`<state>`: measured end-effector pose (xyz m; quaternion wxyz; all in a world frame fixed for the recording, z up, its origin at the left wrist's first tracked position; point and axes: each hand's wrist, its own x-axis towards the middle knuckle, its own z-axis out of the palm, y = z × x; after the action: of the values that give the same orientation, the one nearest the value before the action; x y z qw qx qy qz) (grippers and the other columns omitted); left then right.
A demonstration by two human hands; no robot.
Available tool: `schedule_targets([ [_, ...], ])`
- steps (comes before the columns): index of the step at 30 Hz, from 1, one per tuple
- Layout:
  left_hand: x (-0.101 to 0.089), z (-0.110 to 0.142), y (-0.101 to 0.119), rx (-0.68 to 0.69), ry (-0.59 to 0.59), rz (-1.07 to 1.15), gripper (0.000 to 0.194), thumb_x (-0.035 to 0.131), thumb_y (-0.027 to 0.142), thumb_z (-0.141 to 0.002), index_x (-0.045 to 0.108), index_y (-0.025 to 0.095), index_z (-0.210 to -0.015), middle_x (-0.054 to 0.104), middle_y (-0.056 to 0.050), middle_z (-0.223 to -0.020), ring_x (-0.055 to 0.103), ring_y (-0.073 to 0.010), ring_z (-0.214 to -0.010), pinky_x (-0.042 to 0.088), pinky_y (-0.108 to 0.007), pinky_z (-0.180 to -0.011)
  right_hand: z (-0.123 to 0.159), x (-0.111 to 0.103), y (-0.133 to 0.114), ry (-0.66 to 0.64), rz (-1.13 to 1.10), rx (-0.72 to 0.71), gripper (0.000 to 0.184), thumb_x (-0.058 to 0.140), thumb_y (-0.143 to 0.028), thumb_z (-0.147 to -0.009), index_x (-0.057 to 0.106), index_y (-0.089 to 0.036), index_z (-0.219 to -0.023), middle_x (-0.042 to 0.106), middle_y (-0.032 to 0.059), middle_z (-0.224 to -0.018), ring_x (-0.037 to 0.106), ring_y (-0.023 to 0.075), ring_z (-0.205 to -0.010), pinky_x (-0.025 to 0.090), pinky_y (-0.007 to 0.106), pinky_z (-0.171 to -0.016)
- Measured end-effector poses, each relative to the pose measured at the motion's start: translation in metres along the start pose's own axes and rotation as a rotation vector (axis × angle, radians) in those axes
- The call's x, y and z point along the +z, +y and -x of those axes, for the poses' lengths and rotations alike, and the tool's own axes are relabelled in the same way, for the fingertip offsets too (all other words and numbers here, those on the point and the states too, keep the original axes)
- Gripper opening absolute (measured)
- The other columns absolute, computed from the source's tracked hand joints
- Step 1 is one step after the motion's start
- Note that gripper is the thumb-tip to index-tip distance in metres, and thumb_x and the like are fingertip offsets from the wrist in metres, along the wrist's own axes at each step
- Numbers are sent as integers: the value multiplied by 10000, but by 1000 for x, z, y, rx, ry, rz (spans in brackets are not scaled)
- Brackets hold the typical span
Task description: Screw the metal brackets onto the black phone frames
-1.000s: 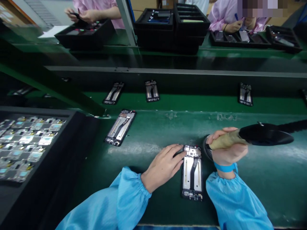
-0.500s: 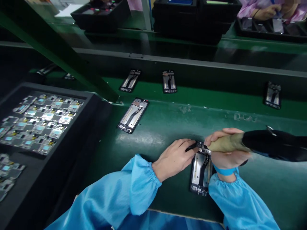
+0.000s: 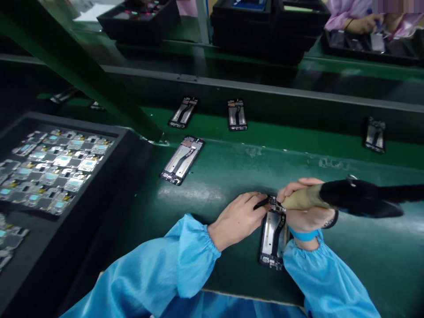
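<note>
An open phone frame [image 3: 272, 238] lies on the green bench in front of me, its inner parts facing up. My left hand [image 3: 236, 218] rests on the bench with its fingertips pressed on the frame's top left corner. My right hand [image 3: 306, 205] grips an electric screwdriver [image 3: 347, 198] with a tan grip and black body, held level, its front end over the frame's top edge. The screwdriver's tip is hidden behind my fingers.
A second phone frame [image 3: 181, 160] lies to the upper left. More frames [image 3: 236, 115] sit on the green belt behind, one at the right [image 3: 375, 134]. A black tray [image 3: 109, 176] of small parts stands left. Stacked black trays [image 3: 261, 26] and another person's hands [image 3: 362, 22] are beyond.
My head has tipped down and left, so the tray shows more. My right hand brought the screwdriver down onto the frame's top end, and my left fingers stayed on the frame.
</note>
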<state>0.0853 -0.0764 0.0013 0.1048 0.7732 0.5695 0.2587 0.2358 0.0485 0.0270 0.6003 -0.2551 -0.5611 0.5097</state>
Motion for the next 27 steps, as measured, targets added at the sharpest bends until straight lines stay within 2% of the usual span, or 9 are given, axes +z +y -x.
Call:
schedule_targets([
  [3,0,1,-2,8,15,-5,314,629,216,-1130,675,191,-1439,716,-145,-1481,672,-293,-1408,614,-475,-1167,-16,-20,-10,167,44,-120,669,439,-904,-953,664,-282,-1056,640,-30,-634,570,195,-413,504,357,-422],
  [6,1,2,-3,20,39,-18,288,616,198,-1129,691,179,-1406,726,-147,-1460,694,-313,-1359,645,-499,-1114,-27,-39,-16,257,120,-163,693,468,-924,-931,645,-260,-1013,623,-41,-593,536,180,-383,478,335,-399],
  [9,1,2,-4,24,60,-29,280,588,203,-1144,692,192,-1405,733,-143,-1442,708,-314,-1326,662,-513,-1078,-27,-43,-13,250,127,-95,672,537,-919,-911,656,-265,-1010,608,-48,-588,538,179,-389,467,334,-400],
  [13,0,2,-5,42,85,-41,277,576,198,-1149,683,190,-1404,733,-144,-1437,713,-314,-1317,671,-509,-1060,-21,-37,-5,204,111,-71,621,555,-886,-929,664,-282,-1025,603,-50,-615,545,177,-394,460,342,-400],
  [19,2,4,-4,36,90,-41,278,574,190,-1146,681,170,-1402,730,-155,-1440,711,-311,-1315,675,-509,-1060,-21,-36,-2,199,77,-74,610,595,-862,-926,673,-265,-1027,613,-53,-617,555,166,-384,452,319,-377],
  [24,2,4,-4,22,64,-21,314,589,192,-1136,688,213,-1433,729,-141,-1454,706,-299,-1348,662,-506,-1094,-22,-36,1,196,94,-92,642,614,-870,-911,671,-238,-1012,623,-45,-610,558,174,-384,462,326,-387],
  [27,2,5,-4,14,53,-22,313,601,186,-1129,690,211,-1428,727,-136,-1461,704,-296,-1353,656,-495,-1105,-22,-39,-6,192,125,-113,656,591,-877,-919,689,-236,-1017,636,-38,-603,555,179,-382,464,332,-396],
])
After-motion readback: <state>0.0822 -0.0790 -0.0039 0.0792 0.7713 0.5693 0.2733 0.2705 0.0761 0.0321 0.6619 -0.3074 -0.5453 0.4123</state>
